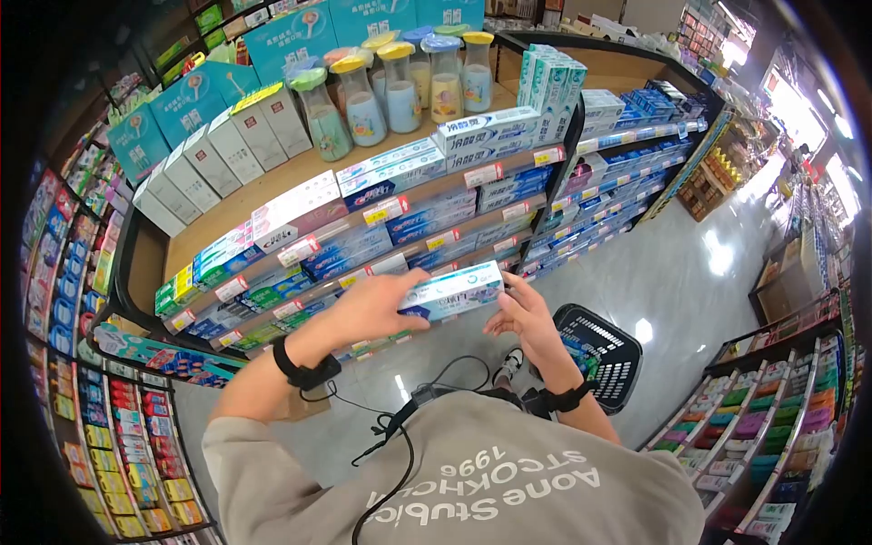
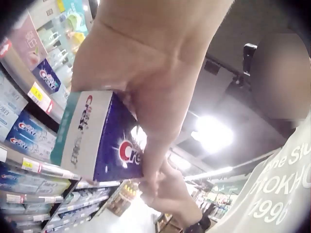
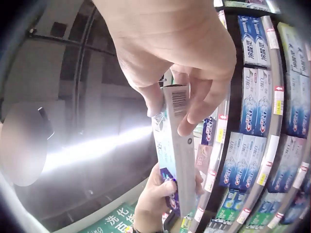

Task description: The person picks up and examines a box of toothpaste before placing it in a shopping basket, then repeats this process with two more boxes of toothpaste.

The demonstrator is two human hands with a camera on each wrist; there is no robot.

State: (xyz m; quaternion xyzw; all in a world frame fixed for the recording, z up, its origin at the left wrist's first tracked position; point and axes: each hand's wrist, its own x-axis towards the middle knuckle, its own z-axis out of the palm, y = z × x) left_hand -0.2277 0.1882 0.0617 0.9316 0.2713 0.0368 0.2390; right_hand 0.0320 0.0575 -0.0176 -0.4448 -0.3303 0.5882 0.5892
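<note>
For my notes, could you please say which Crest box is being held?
The pale box with a dark-blue panel, held at opposite ends by the left hand and right hand; the shelved Crest boxes are in neither.

Long white-and-teal cardboard toothpaste box point(image 1: 454, 289) between left hand point(image 1: 374, 304) at its left end and right hand point(image 1: 525, 313) at its right end, in front of the wooden-topped store shelf point(image 1: 263, 195). On shelf top: row of multicoloured cardboard toothpaste boxes point(image 1: 391, 173) along front edge, carafe-shaped bottles with coloured lids point(image 1: 400, 91) behind them, upright white cardboard boxes point(image 1: 234, 150) left of bottles, large teal cardboard cartons point(image 1: 282, 45) at the back. Black plastic basket point(image 1: 627, 350), goods inside, on glossy grey floor point(image 1: 677, 272), right of the person; stocked multicoloured rack point(image 1: 127, 454) far left, another point(image 1: 763, 427) lower right.
</note>
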